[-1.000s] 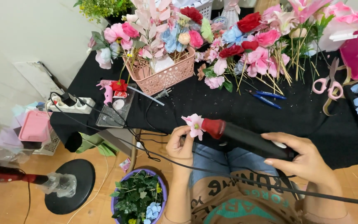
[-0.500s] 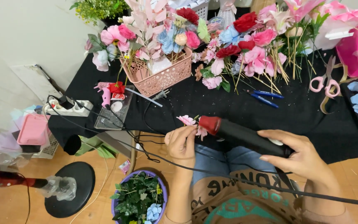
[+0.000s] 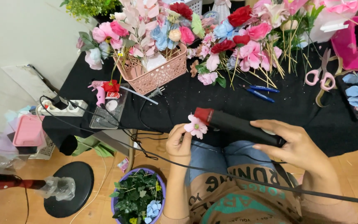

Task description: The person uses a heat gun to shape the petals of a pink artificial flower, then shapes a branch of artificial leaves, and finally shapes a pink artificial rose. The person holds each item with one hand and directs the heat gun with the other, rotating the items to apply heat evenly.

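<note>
My left hand [image 3: 179, 143] holds a small pink artificial flower [image 3: 197, 126] by its base, just in front of the black table's near edge [image 3: 154, 122]. My right hand [image 3: 296, 145] grips a black heat tool [image 3: 237, 123] with a red nozzle end. The nozzle points left and sits right against the flower's back. Its black cord [image 3: 270, 181] runs across my lap.
On the black table stand a pink basket of artificial flowers [image 3: 156, 74], loose stemmed flowers [image 3: 245, 49], blue pliers [image 3: 258, 92], pink scissors [image 3: 322, 79], a pink glue gun [image 3: 99, 92] and a white power strip [image 3: 61, 108]. A purple pot of greenery [image 3: 137, 199] and a fan base [image 3: 69, 188] are on the floor.
The flower has dropped from above the nozzle to in front of and below it while my left hand turned it. The heat tool has stayed nearly in place.
</note>
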